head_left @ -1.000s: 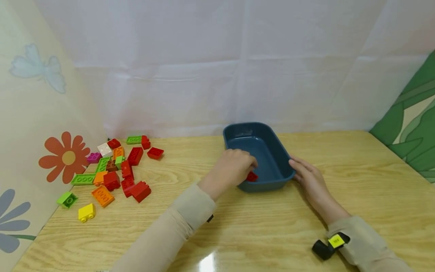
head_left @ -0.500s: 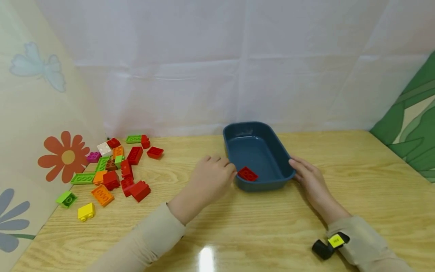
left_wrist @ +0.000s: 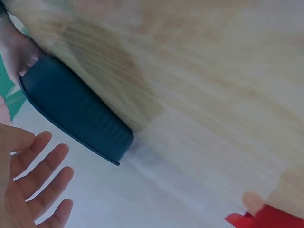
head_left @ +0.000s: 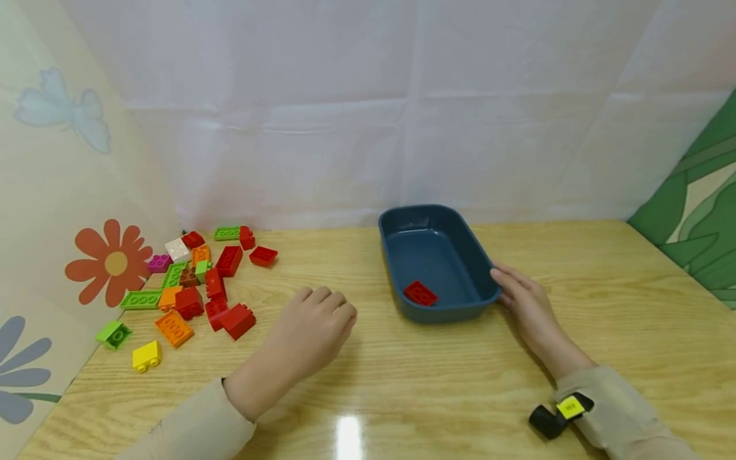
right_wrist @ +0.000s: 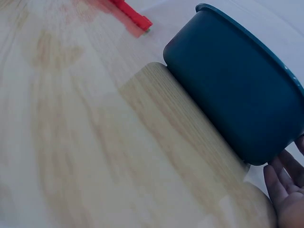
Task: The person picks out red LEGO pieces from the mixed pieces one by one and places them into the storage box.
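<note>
My left hand (head_left: 313,332) hovers over the table between the loose bricks and a dark blue rectangular tub (head_left: 439,255). Nothing is in it; the left wrist view shows its fingers (left_wrist: 47,173) spread and loosely bent. One red toy brick (head_left: 421,293) lies inside the tub near its front left corner. With its fingertips at the rim and side, my right hand (head_left: 526,306) holds the tub's front right corner. From the right wrist, the fingers (right_wrist: 285,175) show against the tub's lower end.
At the left lies a loose group of toy bricks, among them a red brick (head_left: 237,321), a yellow brick (head_left: 147,356), an orange brick (head_left: 174,328) and a white brick (head_left: 177,250). A pale cloth (head_left: 322,128) hangs behind the table.
My left hand has let go of the red brick in the tub and drawn back left and toward me. The right hand stays at the tub's corner.
</note>
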### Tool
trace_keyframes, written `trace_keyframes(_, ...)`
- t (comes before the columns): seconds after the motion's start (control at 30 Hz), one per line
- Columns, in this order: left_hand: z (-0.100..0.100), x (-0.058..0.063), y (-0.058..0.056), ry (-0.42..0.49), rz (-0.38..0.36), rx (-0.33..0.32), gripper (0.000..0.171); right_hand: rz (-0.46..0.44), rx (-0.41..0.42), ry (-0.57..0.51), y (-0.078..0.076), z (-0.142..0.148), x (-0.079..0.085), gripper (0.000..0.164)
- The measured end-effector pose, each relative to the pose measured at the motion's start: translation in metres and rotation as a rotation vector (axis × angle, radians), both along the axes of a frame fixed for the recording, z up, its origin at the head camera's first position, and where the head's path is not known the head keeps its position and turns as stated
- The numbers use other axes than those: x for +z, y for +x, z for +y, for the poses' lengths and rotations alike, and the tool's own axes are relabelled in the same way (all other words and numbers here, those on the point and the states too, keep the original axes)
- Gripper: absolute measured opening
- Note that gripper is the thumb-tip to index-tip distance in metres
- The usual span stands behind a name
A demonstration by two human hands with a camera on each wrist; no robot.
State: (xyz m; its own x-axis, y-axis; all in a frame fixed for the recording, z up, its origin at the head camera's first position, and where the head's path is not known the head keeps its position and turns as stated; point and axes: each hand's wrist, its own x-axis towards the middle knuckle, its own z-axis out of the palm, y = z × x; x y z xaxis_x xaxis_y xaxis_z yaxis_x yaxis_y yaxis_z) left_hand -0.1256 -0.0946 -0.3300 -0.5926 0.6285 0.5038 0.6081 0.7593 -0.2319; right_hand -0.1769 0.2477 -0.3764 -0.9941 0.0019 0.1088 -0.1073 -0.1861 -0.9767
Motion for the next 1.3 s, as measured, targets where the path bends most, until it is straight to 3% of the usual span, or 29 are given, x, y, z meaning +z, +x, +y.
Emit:
trace_keyframes(0.2, -0.024, -0.005, 0.009, 0.039, -0.013, 0.05, 0.007, -0.013, -0.007, -0.01, 0.0, -0.001, 0.001, 0.022)
trace_keyframes(0.4, -0.042, -0.01, 0.019, 0.021, -0.027, 0.092, 0.008, 0.001, -0.011, -0.027, 0.0, -0.002, 0.0, 0.022)
trace_keyframes(0.83, -0.068, -0.008, 0.03, 0.017, -0.085, 0.173, 0.013, -0.029, -0.035, 0.159, 0.002, -0.005, 0.003, 0.062)
trace_keyframes(1.1, -0.096, -0.006, 0.023, 0.006, -0.132, 0.241, 0.015, -0.065, -0.044, 0.197, 0.004, -0.017, 0.009, 0.07)
trace_keyframes(1.3, -0.118, -0.01, 0.016, 0.012, -0.189, 0.296, 0.016, -0.125, -0.047, 0.308, 0.009, -0.033, 0.014, 0.073)
